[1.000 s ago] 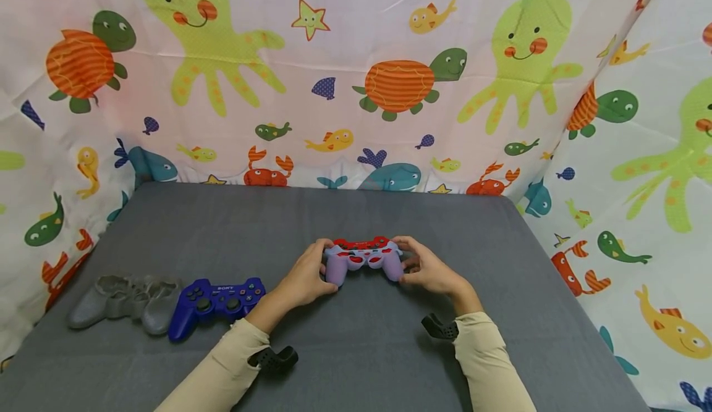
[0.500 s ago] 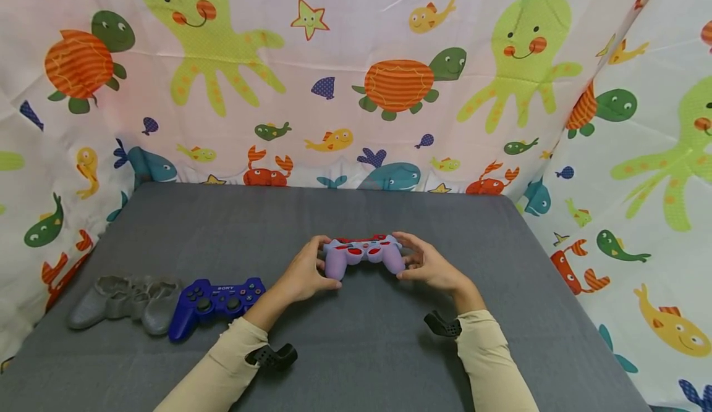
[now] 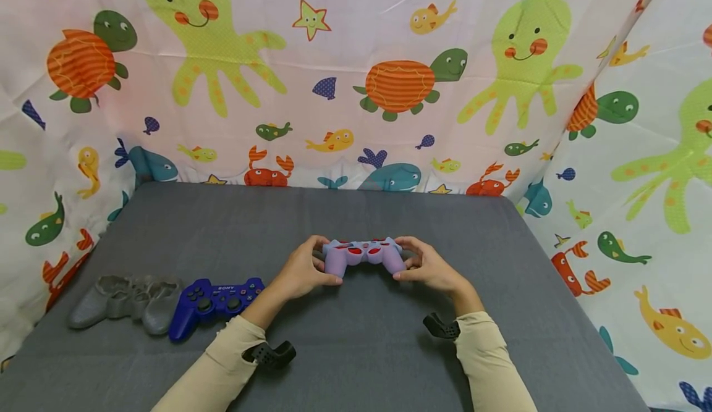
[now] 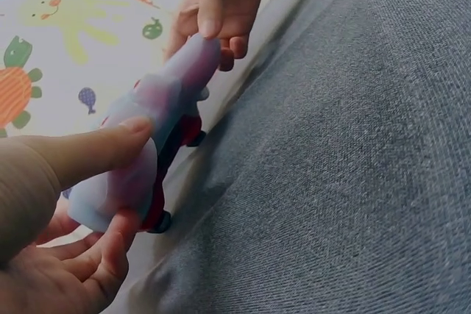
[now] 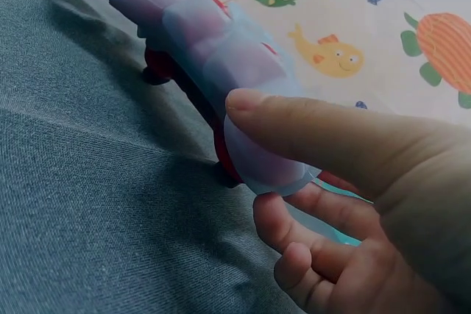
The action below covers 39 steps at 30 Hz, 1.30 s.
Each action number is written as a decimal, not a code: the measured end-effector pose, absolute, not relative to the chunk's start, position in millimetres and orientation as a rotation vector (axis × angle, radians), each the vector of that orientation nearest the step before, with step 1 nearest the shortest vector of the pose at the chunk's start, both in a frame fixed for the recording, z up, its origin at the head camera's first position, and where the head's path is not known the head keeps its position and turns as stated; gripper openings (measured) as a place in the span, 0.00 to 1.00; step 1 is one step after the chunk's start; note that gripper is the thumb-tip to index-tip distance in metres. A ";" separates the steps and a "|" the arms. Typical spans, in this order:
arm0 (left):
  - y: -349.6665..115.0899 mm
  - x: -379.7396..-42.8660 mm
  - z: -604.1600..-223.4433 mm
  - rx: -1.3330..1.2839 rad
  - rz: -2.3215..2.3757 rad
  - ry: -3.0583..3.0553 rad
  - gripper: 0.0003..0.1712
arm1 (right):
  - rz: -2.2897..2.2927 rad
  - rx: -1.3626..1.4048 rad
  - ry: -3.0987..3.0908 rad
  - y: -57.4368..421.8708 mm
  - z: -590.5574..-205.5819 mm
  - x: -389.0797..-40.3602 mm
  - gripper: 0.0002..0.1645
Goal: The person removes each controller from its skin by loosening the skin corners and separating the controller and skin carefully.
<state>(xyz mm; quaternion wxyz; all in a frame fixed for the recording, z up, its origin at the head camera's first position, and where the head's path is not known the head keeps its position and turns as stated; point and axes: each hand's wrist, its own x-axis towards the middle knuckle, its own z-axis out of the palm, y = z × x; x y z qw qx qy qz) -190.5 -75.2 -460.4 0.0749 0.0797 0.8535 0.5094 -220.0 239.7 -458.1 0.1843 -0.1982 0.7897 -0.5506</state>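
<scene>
A red game controller (image 3: 354, 251) sits in a translucent pale purple-blue silicone sleeve (image 3: 336, 262) at the middle of the head view. My left hand (image 3: 303, 269) pinches the sleeved left grip, thumb on the near side and fingers behind. On the other end, my right hand (image 3: 434, 270) holds the right grip the same way. In the left wrist view, red controller body (image 4: 158, 207) and a black trigger (image 4: 196, 138) show outside the sleeve's underside. The right wrist view shows my right thumb (image 5: 294, 119) pressed on the sleeve.
To the left on the grey-covered table (image 3: 356, 350) lies a blue controller (image 3: 217, 304). An empty grey silicone sleeve (image 3: 125, 306) lies beside it. A curtain (image 3: 356, 47) printed with sea animals hangs behind and at the sides.
The controller has tilted, so its red top with the lettering has turned out of sight and the sleeved grips face me more. Both hands keep hold of its ends.
</scene>
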 end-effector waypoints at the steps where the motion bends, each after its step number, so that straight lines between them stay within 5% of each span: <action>1: -75.8 -190.9 -460.4 0.239 1.533 2.559 0.46 | -1.556 -0.561 2.225 239.8 -458.3 -220.2 0.45; 39: -80.7 -191.9 -454.9 0.235 1.472 2.644 0.31 | -1.581 -0.484 2.238 237.4 -460.8 -219.9 0.38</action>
